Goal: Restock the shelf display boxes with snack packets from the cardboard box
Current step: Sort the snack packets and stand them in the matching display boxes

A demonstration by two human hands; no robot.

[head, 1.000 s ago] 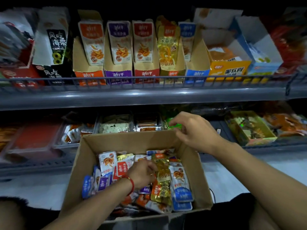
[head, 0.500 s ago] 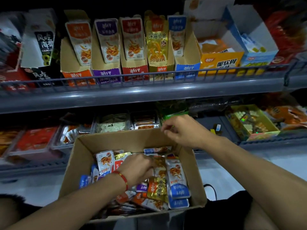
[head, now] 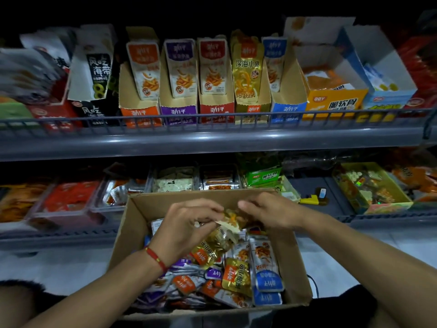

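L hand (head: 186,223) up off pile, now pinching gold packets (head: 230,221) | R hand (head: 272,213) came in, gripping same bunch | over cardboard box (head: 132,233)

Light: you work in dim light; the top of the frame above the shelving is black.
Upper shelf (head: 212,140): you see a grey shelf crossing the frame's middle, with a low wire rail (head: 212,118) along its front edge.
Lower shelf (head: 314,188): grey too, set deeper in shadow beneath the upper one, its bare patch showing right of centre.
Floor (head: 350,261): pale and smooth, visible at the lower left and lower right below the lower shelf.
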